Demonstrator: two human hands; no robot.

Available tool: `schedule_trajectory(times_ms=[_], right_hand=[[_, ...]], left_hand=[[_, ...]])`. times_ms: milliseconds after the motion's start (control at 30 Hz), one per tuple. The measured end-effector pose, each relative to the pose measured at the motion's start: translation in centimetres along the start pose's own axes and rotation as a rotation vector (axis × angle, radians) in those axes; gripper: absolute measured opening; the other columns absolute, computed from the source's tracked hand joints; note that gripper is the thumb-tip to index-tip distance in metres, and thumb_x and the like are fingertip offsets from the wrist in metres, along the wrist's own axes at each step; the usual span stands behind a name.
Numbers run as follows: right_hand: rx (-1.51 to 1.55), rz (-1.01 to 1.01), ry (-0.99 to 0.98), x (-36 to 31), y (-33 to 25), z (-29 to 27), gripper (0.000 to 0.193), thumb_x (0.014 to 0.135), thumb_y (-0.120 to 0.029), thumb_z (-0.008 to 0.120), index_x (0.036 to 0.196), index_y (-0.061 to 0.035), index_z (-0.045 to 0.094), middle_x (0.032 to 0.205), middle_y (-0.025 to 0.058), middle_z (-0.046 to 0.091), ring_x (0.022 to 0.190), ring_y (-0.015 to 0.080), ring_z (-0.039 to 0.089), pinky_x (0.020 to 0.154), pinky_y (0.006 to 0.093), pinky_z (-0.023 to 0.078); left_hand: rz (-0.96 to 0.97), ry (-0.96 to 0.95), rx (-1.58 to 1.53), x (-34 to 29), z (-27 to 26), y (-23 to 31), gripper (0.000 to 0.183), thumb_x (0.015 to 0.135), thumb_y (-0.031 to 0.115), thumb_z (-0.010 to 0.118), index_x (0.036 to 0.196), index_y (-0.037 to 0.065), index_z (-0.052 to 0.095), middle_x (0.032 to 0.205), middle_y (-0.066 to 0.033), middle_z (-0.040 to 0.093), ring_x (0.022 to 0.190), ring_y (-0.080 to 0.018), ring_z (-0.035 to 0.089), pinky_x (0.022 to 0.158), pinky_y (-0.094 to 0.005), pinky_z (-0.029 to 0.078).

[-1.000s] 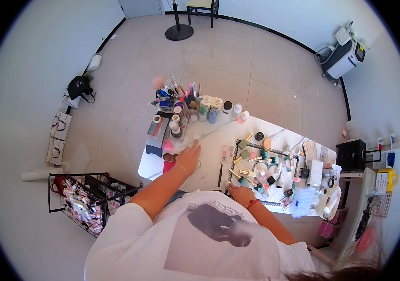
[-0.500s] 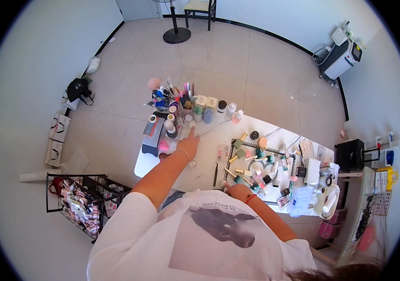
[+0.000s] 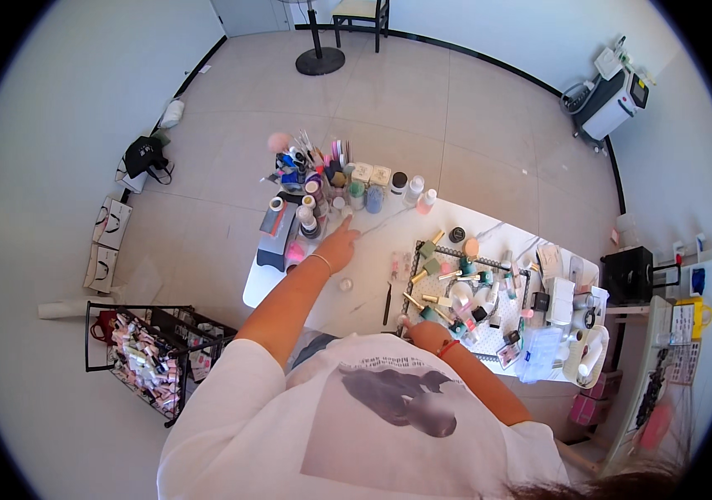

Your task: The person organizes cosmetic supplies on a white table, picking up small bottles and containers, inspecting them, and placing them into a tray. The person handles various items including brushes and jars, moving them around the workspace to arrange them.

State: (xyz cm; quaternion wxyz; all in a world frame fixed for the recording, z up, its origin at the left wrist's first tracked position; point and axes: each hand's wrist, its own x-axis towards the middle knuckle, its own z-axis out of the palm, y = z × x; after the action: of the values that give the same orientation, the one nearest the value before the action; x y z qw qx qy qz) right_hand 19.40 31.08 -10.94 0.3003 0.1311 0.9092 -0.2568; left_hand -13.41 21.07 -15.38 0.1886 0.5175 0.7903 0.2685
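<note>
My left hand point(image 3: 337, 249) reaches across the white table point(image 3: 364, 275) toward a small white jar point(image 3: 347, 214). Its index finger is stretched out at the jar; whether it touches cannot be told. Beside that hand stand several bottles, including one with a dark band point(image 3: 307, 221), and a grey box-shaped device point(image 3: 275, 246). Close to my body, my right hand point(image 3: 427, 336) is curled at the near left corner of a dotted tray point(image 3: 412, 287), its fingertips around something small and pale. Black tweezers point(image 3: 387, 305) lie just left of it. Nail polish bottles point(image 3: 431, 268) crowd the tray.
Brushes in holders point(image 3: 302, 158) and clear bottles point(image 3: 413, 192) line the table's far edge. At right are a clear plastic box point(image 3: 537, 357) and a white box point(image 3: 558, 302). A black-framed cart point(image 3: 143, 358) full of small bottles stands at left. A small round white item point(image 3: 346, 285) lies mid-table.
My left hand has moved slightly farther forward, toward the small white jar. My right hand stays by the tray's corner. The whole view has shifted a little.
</note>
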Motion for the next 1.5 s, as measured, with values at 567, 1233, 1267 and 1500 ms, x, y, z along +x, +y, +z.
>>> schedule_trajectory(times_ms=[567,1233,1267,1500], right_hand=[[-0.174,-0.139,0.112,-0.7,-0.2,-0.7,0.034,0.104,-0.023,0.042,0.095,-0.0065,0.07,0.079,0.0143,0.071,0.077,0.0345,0.071,0.064,0.0493,0.056],[-0.135,-0.064,-0.02,0.4,0.0,-0.8,0.034,0.104,-0.021,0.041,0.109,-0.0014,0.068,0.084,0.0176,0.072,0.08,0.0354,0.071,0.067,0.0491,0.055],[-0.13,-0.06,-0.031,0.3,0.0,-1.1,0.035,0.104,-0.021,0.041,0.108,-0.0014,0.069,0.085,0.0182,0.072,0.081,0.0356,0.071,0.068,0.049,0.056],[-0.068,-0.045,-0.022,0.7,1.0,0.0,0.047,0.108,-0.037,0.035,0.103,-0.0145,0.075,0.088,0.0164,0.071,0.083,0.0354,0.071,0.072,0.0506,0.055]], left_hand=[[-0.15,-0.153,0.3,-9.5,0.5,4.7,0.038,0.083,0.013,0.071,0.116,0.01,0.054,0.11,-0.0142,0.058,0.099,-0.035,0.064,0.079,-0.0457,0.055],[-0.204,-0.148,0.217,-6.2,-0.1,4.3,0.042,0.086,0.016,0.069,0.126,0.007,0.058,0.113,-0.0166,0.057,0.104,-0.0369,0.063,0.086,-0.0449,0.054],[-0.167,-0.09,0.198,-5.3,-0.4,3.8,0.041,0.087,0.016,0.069,0.125,0.007,0.058,0.114,-0.0162,0.057,0.103,-0.0371,0.063,0.086,-0.0451,0.054],[0.015,0.251,0.215,1.0,-3.8,3.7,0.033,0.09,0.009,0.061,0.122,0.011,0.061,0.115,-0.0167,0.058,0.096,-0.0385,0.066,0.083,-0.0468,0.055]])
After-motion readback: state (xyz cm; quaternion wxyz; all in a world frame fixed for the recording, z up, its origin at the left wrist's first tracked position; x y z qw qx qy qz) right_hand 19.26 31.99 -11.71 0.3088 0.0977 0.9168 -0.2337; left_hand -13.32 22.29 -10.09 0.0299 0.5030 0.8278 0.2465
